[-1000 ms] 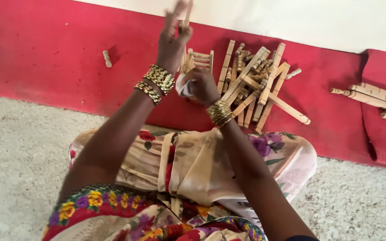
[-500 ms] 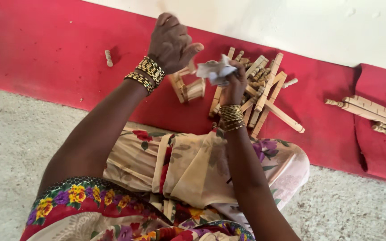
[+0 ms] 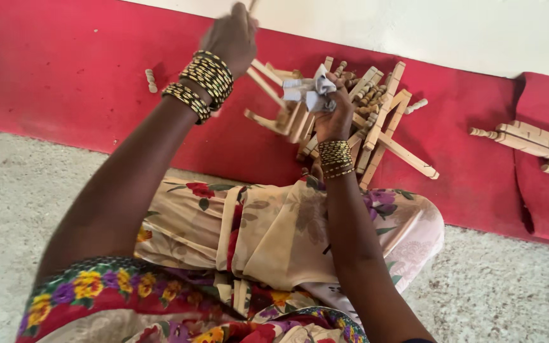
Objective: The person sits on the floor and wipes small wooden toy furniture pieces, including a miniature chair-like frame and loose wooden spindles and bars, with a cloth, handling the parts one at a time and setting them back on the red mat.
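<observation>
Head view. Left hand raised near top edge of frame, fingers curled shut around a thin wooden stick, of which only a short blurred tip shows above the knuckles; stacked gold and dark bangles on the wrist. Right hand lower and to the right, closed in a fist on a crumpled whitish piece of paper or cloth, which sticks out above the fingers; gold bangles on this wrist too. Just behind and around the right hand, a loose heap of light wooden sticks and turned pegs, lying crossed on a red floor band at the foot of a white wall. Whether the fist touches the heap: cannot tell. Single small wooden peg lying apart on the red band, left of the left wrist. Second, smaller bundle of wooden pieces well to the right. Floral cloth across the lap below, speckled grey floor on both sides.
</observation>
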A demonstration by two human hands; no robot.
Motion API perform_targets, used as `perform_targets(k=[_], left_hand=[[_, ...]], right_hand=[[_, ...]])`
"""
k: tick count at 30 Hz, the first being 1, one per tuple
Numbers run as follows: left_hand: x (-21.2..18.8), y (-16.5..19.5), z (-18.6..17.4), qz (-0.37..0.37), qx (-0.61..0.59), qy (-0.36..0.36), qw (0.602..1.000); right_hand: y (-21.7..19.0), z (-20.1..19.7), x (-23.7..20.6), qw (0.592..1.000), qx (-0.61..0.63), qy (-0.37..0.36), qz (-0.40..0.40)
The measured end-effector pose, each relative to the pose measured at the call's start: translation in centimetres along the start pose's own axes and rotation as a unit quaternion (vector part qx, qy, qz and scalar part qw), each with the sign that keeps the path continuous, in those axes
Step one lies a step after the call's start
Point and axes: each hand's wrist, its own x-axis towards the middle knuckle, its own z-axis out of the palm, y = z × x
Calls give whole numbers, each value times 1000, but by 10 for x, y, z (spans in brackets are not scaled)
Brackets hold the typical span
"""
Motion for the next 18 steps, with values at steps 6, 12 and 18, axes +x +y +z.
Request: perform_targets(k=[6,12,18], left_hand=[[-7,12,9,-123,-391,37,911],[-8,22,36,-168,-446,0,879],[-20,28,14,-149,-249,-30,957]], right_hand=[[-7,49,-20,998,-22,-49,30],[32,84,-30,770,-567,-91,-277],[38,47,-33,692,-633,-114,-328]])
